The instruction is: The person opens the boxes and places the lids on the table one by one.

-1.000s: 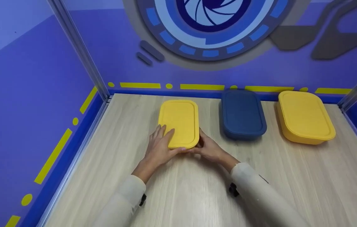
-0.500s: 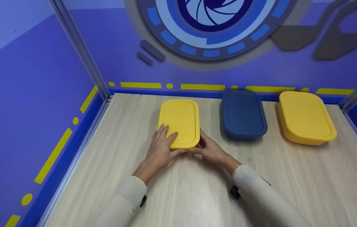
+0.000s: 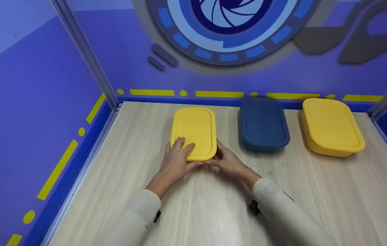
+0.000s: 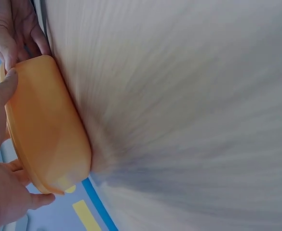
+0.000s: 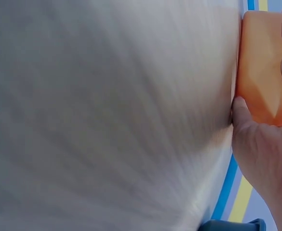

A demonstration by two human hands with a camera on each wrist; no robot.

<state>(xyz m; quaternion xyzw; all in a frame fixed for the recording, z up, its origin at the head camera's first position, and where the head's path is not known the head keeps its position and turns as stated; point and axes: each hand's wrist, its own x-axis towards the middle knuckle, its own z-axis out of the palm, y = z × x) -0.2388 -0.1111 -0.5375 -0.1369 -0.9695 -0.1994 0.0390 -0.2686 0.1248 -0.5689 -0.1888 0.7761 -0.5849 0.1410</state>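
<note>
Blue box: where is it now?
In the head view, the blue box sits right of centre, between the left yellow box and the right yellow box.

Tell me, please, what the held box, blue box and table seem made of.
Held box: probably matte plastic, being smooth and evenly coloured. Blue box: likely matte plastic too, with similar rounded edges. Table: wood or laminate, satin; pale grain and soft sheen show.

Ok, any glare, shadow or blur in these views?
Head view: fairly sharp, with pale glare on the table at bottom middle and a soft shadow beside the right sleeve. Left wrist view: table smeared into streaks, bluish shadow near the handled box. Right wrist view: table likewise streaked.
</note>
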